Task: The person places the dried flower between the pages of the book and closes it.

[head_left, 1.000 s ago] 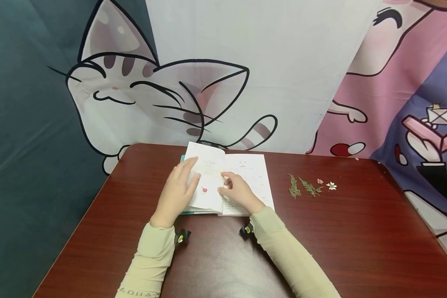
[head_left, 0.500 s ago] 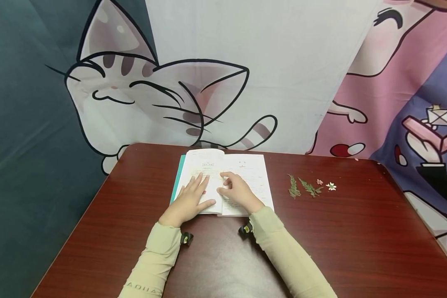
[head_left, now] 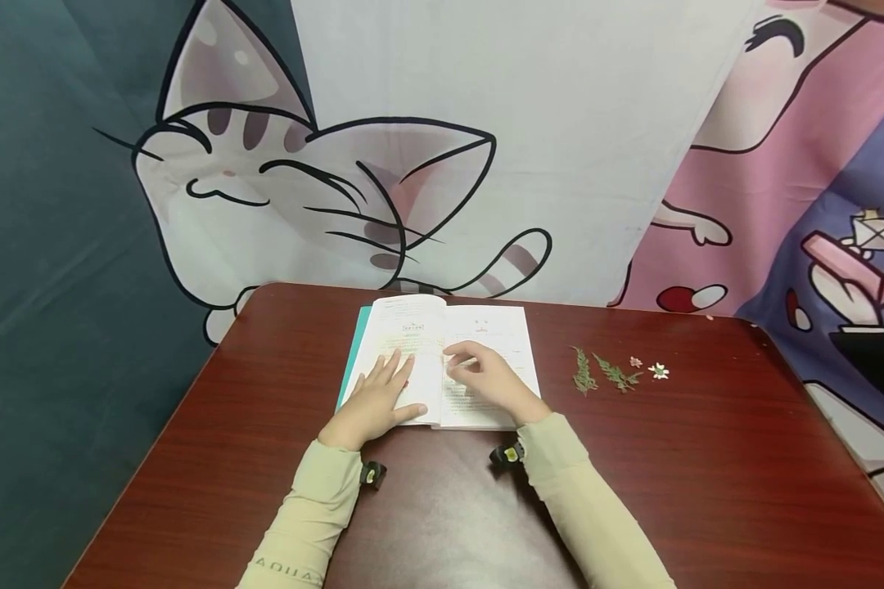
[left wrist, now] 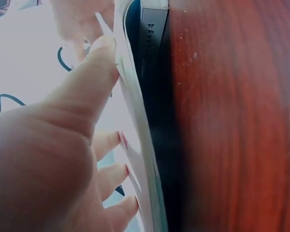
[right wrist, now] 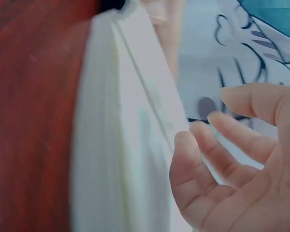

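An open book [head_left: 489,327] with white printed pages and a teal cover [head_left: 351,352] lies on the table. My left hand [head_left: 372,405] rests on the left page with fingers spread, its thumb toward the lower part of the page. By its fingertips is a small red spot [left wrist: 123,139], partly covered in the head view. My right hand [head_left: 489,380] is over the right page near the centre fold. Its fingers are loosely bent, and the right wrist view shows a gap between thumb [right wrist: 183,169] and fingers with nothing held.
To the right of the book lie two green fern-like sprigs [head_left: 584,372], a small pink flower [head_left: 636,361] and a white flower [head_left: 659,370]. A cloth with cartoon cats [head_left: 265,180] hangs behind the brown table [head_left: 707,458].
The left page stood partly raised and now lies flatter. My left hand has come down and toward me onto it. The right hand has drawn slightly to the right, away from the fold.
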A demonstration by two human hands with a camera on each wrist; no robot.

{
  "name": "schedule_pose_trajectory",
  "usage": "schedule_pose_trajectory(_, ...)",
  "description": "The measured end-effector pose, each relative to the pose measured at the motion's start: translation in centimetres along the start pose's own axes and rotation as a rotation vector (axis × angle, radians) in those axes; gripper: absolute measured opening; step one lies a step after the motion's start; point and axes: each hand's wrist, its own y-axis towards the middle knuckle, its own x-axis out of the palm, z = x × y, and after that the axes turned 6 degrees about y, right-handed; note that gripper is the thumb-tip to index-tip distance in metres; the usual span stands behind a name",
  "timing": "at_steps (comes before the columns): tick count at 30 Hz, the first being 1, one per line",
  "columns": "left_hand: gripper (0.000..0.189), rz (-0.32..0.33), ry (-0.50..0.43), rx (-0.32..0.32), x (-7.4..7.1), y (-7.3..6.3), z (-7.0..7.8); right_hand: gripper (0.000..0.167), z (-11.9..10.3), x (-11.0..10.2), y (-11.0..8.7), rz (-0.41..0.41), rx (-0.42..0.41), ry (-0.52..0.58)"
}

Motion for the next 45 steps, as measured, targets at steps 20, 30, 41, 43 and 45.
schedule_pose_trajectory(20, 0.085, 0.014, 0.005, 0.014, 0.2, -0.1, 0.2, 0.023, 1.2, -12.0, -5.8, 0.268, 0.041, -0.320)
schedule_pose_trajectory(30, 0.085, 0.014, 0.001, 0.016, -0.1, 0.0, 0.2, 0.026, 2.7, -14.8, -6.8, 0.279, 0.200, -0.394)
schedule_pose_trajectory(41, 0.085, 0.007, 0.001, 0.012, -0.1, 0.0, 0.1, 0.016, 4.5, -15.3, -7.0, 0.261, 0.302, -0.473)
schedule_pose_trajectory(43, 0.085, 0.006, -0.001, 0.013, 0.0, 0.0, 0.0, 0.014, 4.8, -15.3, -7.0, 0.251, 0.296, -0.486)
schedule_pose_trajectory(45, 0.085, 0.005, -0.002, 0.014, 0.0, 0.0, 0.0, 0.013, 5.0, -15.3, -7.0, 0.245, 0.290, -0.486)
